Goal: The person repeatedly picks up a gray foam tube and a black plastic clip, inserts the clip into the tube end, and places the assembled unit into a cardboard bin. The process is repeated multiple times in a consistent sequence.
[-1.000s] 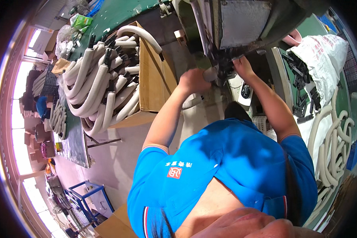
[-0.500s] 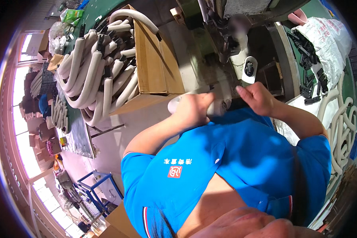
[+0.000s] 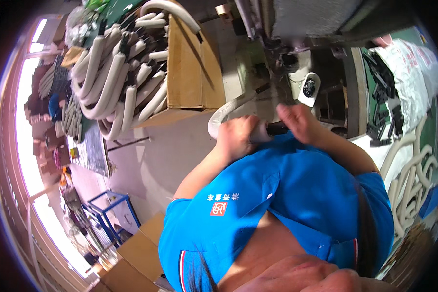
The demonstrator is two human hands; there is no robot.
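Note:
My left hand (image 3: 236,137) is closed around a curved, pale grey foam-covered tube (image 3: 216,118) close to my chest. One arm of the tube bends up and away from me to a black end (image 3: 263,88). Its other black end (image 3: 278,128) sticks out of the foam to the right of my left fist. My right hand (image 3: 302,125) is beside that end, slightly blurred, with thumb and fingers apart. Whether its palm touches the end cannot be made out.
A cardboard box (image 3: 194,68) at far left stands by a heap of similar tubes (image 3: 100,87). Ahead is a dark machine (image 3: 277,58) with a white oval piece (image 3: 308,88). At right lie black plastic parts (image 3: 380,82), a white sack (image 3: 413,73) and more tubes (image 3: 409,170).
My right hand has moved a little left and closer to my left hand. The tube's curved arm and black end now show more clearly. The whole view has shifted slightly.

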